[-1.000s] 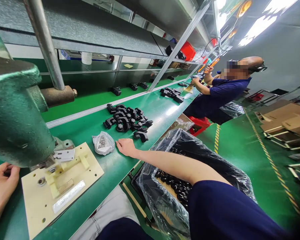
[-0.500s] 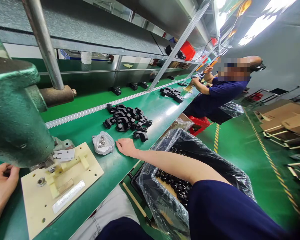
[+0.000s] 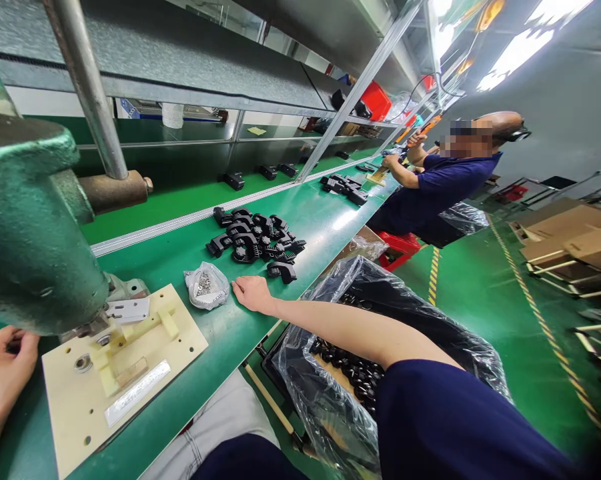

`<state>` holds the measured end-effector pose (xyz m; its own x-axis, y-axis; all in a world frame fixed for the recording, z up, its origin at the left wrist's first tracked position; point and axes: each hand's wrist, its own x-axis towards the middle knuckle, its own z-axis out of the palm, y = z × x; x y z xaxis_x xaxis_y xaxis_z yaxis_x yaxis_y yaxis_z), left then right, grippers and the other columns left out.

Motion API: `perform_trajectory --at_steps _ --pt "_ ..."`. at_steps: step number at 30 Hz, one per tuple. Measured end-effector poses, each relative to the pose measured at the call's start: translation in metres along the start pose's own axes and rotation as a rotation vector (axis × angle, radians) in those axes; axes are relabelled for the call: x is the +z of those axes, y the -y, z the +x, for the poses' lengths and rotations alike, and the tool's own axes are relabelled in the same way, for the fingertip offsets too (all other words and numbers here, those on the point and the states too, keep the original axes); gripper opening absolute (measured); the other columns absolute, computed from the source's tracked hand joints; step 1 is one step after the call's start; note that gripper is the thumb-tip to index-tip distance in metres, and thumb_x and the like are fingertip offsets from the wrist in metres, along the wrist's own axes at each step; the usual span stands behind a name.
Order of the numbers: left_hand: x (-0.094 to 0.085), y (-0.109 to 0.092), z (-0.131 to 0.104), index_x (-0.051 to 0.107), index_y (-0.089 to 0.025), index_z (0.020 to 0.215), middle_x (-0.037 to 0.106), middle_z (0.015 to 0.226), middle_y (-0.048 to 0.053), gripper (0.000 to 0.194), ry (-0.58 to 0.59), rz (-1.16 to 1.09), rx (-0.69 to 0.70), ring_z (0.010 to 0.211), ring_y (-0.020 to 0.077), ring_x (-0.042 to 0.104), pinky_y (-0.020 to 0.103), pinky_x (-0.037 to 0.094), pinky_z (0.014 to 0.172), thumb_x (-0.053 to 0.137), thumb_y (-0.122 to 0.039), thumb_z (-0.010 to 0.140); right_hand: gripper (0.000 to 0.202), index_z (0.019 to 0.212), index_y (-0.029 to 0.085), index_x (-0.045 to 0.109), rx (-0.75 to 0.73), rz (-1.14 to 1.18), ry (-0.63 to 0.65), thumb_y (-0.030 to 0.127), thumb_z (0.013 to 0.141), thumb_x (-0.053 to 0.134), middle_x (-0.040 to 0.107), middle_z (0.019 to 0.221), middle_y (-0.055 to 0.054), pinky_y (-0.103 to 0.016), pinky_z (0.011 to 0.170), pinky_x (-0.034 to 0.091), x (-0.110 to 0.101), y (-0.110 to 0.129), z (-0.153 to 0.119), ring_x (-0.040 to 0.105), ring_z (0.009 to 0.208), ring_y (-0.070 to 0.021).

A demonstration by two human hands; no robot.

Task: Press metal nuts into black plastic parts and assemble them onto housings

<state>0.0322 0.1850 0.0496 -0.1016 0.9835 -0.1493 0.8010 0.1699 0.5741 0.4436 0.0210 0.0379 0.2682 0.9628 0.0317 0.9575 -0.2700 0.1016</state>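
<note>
My right hand rests on the green bench with its fingers curled in, and nothing shows in it. Just left of it lies an open clear plastic bag of small metal parts. Beyond the hand is a pile of black curved plastic parts, with one black part lying closest to it. At the left edge my left hand is loosely closed, with no object visible in it. It rests beside the green press and a cream fixture plate with raised blocks and a white label.
A plastic-lined bin holding black parts stands below my right arm. The press lever rises at upper left. Farther along the bench, a co-worker in a dark shirt sits near more black parts. Cartons stand at right.
Both my hands stay where they were. The co-worker's head and body have shifted very slightly; the parts on the bench look the same.
</note>
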Motion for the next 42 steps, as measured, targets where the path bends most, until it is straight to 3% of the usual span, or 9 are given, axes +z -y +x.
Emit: perform_trajectory --at_steps 14,22,35,42 --pt "-0.0005 0.0001 -0.0005 0.052 -0.024 0.072 0.061 0.075 0.007 0.028 0.004 0.020 0.013 0.087 0.0304 0.059 0.036 0.043 0.076 0.038 -0.048 0.067 0.029 0.076 0.014 0.059 -0.003 0.004 -0.016 0.034 0.096 0.051 0.059 0.073 0.001 -0.026 0.067 0.045 -0.0001 0.0003 -0.0004 0.054 0.066 -0.0106" --pt "0.0005 0.0019 -0.0006 0.052 -0.024 0.073 0.060 0.072 0.006 0.029 -0.015 0.008 0.016 0.080 0.0271 0.057 0.033 0.041 0.073 0.039 -0.050 0.069 0.029 0.078 0.014 0.060 -0.004 0.000 -0.003 0.035 0.096 0.052 0.061 0.074 0.001 -0.028 0.070 0.049 0.0010 -0.0001 -0.0002 0.058 0.070 -0.0112" --pt "0.0000 0.0010 -0.0005 0.054 -0.023 0.074 0.062 0.075 0.008 0.030 -0.002 0.033 0.010 0.085 0.0308 0.061 0.042 0.049 0.083 0.039 -0.049 0.071 0.029 0.078 0.014 0.060 -0.010 0.012 -0.020 0.036 0.096 0.050 0.060 0.075 0.000 -0.027 0.068 0.045 0.0034 -0.0020 -0.0001 0.054 0.068 -0.0113" --pt "0.0016 0.0041 0.0015 0.054 -0.022 0.073 0.062 0.073 0.007 0.029 -0.020 0.034 0.027 0.081 0.0293 0.060 0.040 0.049 0.079 0.041 -0.048 0.071 0.029 0.078 0.014 0.059 -0.013 0.011 -0.016 0.035 0.096 0.050 0.059 0.074 0.000 -0.027 0.069 0.045 0.0036 -0.0021 -0.0001 0.054 0.068 -0.0114"
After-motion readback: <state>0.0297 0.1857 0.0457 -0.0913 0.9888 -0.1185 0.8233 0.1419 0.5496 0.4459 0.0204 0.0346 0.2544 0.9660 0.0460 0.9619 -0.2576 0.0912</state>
